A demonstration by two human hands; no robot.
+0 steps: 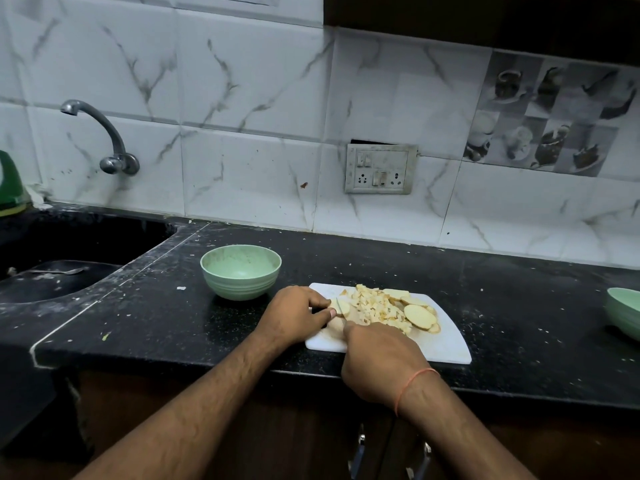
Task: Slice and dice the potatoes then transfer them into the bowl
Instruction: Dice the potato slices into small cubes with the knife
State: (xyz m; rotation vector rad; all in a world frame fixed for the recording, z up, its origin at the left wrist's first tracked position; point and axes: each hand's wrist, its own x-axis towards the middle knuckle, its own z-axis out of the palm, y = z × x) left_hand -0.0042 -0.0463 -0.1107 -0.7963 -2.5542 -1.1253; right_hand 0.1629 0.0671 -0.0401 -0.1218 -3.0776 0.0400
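A white cutting board lies on the black counter. On it sit a heap of diced potato and a few flat potato slices at the right. My left hand holds down a potato slice at the board's left end with curled fingers. My right hand grips a knife; only a thin stretch of the blade shows, set down on that slice. An empty pale green bowl stands just left of the board.
A sink with a spoon in it and a tap above are at the left. A second green bowl is cut off by the right edge. A wall socket sits on the tiled wall. Potato bits dot the counter.
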